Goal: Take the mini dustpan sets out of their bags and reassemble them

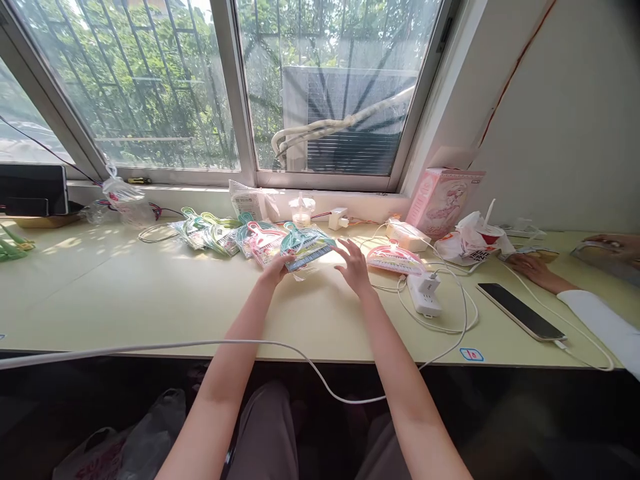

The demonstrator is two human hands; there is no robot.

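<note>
My left hand (278, 268) grips the lower left edge of a clear packet with a teal hanger-shaped top (306, 244), which is tilted above the table. Beside the packet's right edge, my right hand (354, 265) has its fingers spread and holds nothing. A packet with a pink-red top (264, 241) lies just left of the held one. Farther left are several packets with green tops (207, 233). To the right of my right hand lies another pink packet (394, 259).
A white power strip (424, 295) with looping cables sits at right, near a phone (520, 311). Behind stand a pink box (444, 200) and a cup (301, 212). Another person's hand (533, 270) rests at far right. A white cable crosses the table's front edge (320, 355).
</note>
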